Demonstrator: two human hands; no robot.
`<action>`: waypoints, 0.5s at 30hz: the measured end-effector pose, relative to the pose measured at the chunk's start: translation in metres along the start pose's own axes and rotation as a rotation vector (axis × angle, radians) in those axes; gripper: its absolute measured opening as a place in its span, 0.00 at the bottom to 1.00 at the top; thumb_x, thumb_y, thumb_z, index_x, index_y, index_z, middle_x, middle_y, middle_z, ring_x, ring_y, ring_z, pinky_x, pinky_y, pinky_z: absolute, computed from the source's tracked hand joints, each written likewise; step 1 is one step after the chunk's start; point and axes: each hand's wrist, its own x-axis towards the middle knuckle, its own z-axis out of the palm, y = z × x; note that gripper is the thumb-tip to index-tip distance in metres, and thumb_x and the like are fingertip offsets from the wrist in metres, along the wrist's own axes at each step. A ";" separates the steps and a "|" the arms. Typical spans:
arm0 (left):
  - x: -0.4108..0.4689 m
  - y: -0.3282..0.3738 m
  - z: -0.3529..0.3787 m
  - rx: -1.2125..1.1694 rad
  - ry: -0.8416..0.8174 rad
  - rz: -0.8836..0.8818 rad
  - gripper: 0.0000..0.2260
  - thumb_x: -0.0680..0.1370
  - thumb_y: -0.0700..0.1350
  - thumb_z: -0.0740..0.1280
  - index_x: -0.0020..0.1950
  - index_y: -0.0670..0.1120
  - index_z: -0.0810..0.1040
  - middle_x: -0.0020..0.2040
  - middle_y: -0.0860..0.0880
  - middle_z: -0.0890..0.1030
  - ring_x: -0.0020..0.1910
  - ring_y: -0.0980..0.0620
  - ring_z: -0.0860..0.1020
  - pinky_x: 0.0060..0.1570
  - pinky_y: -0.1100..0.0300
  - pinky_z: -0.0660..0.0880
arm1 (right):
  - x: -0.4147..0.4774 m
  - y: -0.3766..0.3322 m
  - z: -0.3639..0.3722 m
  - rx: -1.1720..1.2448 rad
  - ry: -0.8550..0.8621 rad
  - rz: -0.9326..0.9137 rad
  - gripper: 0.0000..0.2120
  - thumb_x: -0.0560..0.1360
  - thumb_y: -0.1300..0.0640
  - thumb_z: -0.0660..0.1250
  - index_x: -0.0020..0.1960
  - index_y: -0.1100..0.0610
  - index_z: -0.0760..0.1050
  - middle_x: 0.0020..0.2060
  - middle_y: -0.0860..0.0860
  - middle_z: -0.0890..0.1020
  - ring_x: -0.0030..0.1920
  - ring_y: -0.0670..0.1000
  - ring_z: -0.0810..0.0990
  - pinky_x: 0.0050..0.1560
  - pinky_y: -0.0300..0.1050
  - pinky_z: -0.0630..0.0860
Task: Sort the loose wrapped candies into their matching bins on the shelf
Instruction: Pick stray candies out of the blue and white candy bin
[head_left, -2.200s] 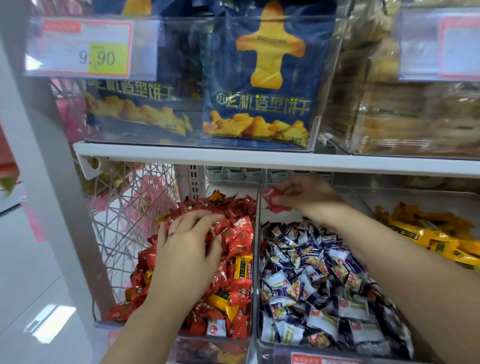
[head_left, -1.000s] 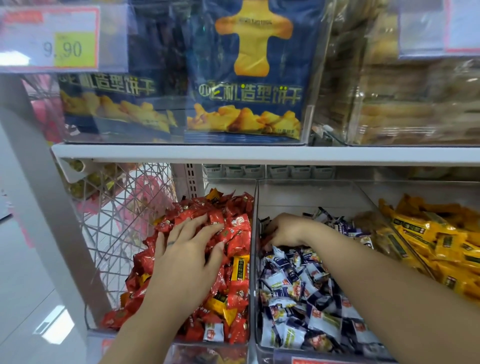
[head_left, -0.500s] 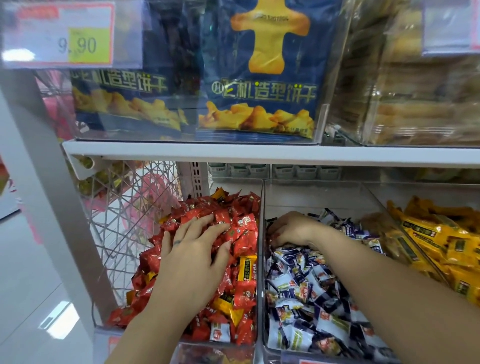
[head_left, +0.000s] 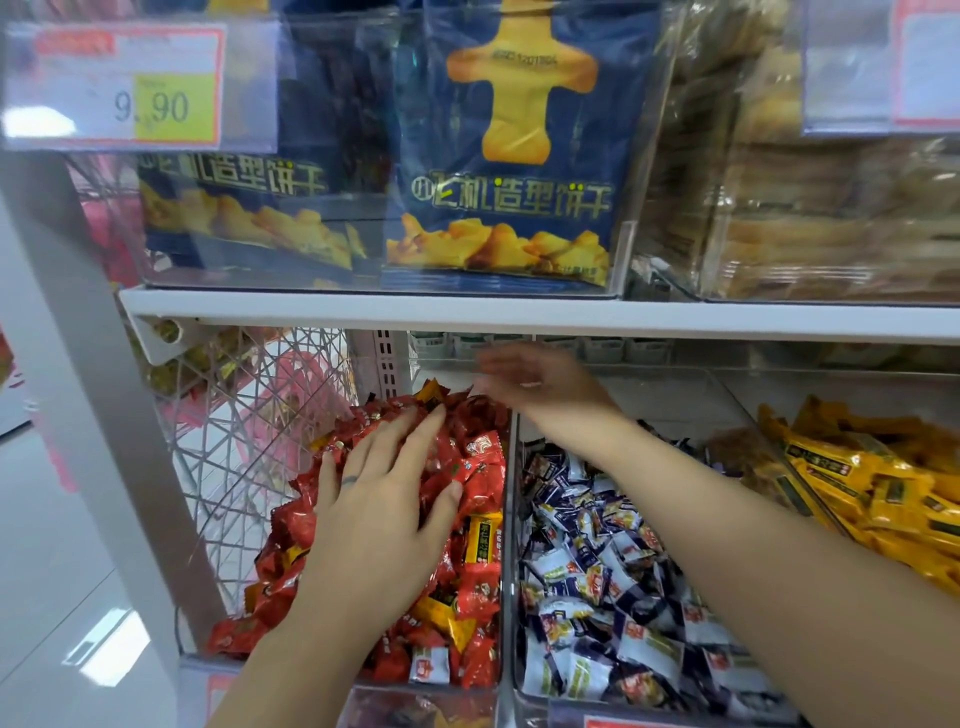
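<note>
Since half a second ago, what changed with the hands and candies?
The right hand rose out of the blue bin and swung left over the back of the red bin; it is blurred, so any candy in it is unclear. The left hand stayed flat on the red candies.

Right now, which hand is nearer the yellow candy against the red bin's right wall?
Left. The left hand rests on the red pile, thumb beside the yellow candy; the right hand hovers farther back.

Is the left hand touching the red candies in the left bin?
Touching. In the head view, the left hand lies flat, fingers spread, directly on the heap of red candies.
</note>
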 end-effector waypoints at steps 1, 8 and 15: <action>0.000 0.000 0.000 0.015 -0.014 0.004 0.27 0.79 0.57 0.56 0.76 0.63 0.49 0.76 0.59 0.55 0.75 0.56 0.52 0.74 0.47 0.43 | 0.000 0.005 -0.003 -0.014 0.063 0.033 0.11 0.76 0.55 0.67 0.58 0.54 0.77 0.50 0.45 0.80 0.47 0.40 0.77 0.51 0.32 0.74; 0.002 -0.003 0.003 0.059 -0.074 -0.011 0.22 0.80 0.59 0.53 0.74 0.63 0.58 0.76 0.61 0.54 0.76 0.56 0.48 0.74 0.47 0.41 | 0.003 0.041 -0.013 0.152 0.087 0.567 0.09 0.79 0.64 0.60 0.56 0.64 0.76 0.49 0.60 0.82 0.50 0.57 0.82 0.52 0.48 0.80; 0.003 -0.003 0.004 0.053 -0.080 -0.020 0.20 0.79 0.58 0.55 0.72 0.63 0.61 0.75 0.61 0.56 0.75 0.57 0.50 0.74 0.47 0.42 | 0.003 0.070 -0.005 -0.160 -0.270 0.727 0.11 0.79 0.65 0.54 0.43 0.61 0.73 0.34 0.55 0.74 0.34 0.50 0.74 0.35 0.40 0.74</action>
